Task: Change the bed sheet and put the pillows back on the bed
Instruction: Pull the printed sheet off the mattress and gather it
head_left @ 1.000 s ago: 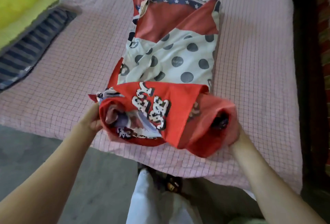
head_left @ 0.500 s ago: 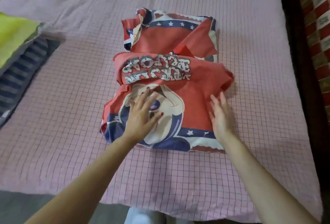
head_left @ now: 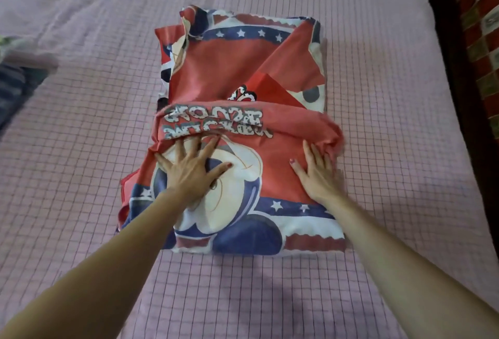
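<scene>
Pink checked bed (head_left: 270, 298) carries the folded red cartoon sheet (head_left: 237, 90) mid-mattress, where both hands have slid farther up it, left hand (head_left: 189, 174) and right hand (head_left: 316, 174) pressing flat, fingers (head_left: 208, 147) spread, gripping nothing.

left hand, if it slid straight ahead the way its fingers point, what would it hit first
The left hand lies flat on the folded red cartoon sheet, fingers spread and pointing away from the person. Straight ahead it would likely meet the raised fold with the printed lettering, already at its fingertips.
</scene>
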